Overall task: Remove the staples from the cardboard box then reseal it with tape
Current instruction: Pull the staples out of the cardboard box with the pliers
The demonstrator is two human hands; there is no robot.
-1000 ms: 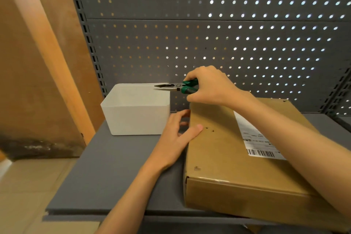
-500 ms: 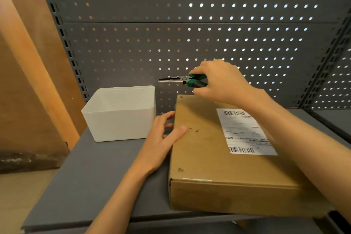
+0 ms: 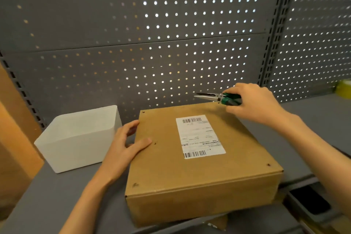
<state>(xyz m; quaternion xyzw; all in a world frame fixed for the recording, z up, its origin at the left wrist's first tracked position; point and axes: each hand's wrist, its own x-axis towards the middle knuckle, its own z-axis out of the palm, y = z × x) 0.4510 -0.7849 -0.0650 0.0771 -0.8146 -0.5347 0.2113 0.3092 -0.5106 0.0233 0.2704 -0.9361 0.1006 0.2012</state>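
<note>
A flat brown cardboard box (image 3: 201, 169) with a white shipping label (image 3: 199, 136) lies on the grey shelf (image 3: 62, 195). Small dark staples or holes dot its top near the corners. My left hand (image 3: 125, 144) presses on the box's left edge, thumb on the top, fingers against the side. My right hand (image 3: 254, 102) grips green-handled needle-nose pliers (image 3: 218, 98) above the box's far right corner, with the jaws pointing left.
A white plastic bin (image 3: 79, 138) stands left of the box. A perforated grey back panel (image 3: 152, 43) rises behind. A yellow-green object (image 3: 344, 88) sits on the shelf at far right. A dark tray (image 3: 311, 203) lies low at the right.
My right hand has carried the pliers rightward, from over the white bin to above the box's far right corner. My left hand has stayed on the box's left edge.
</note>
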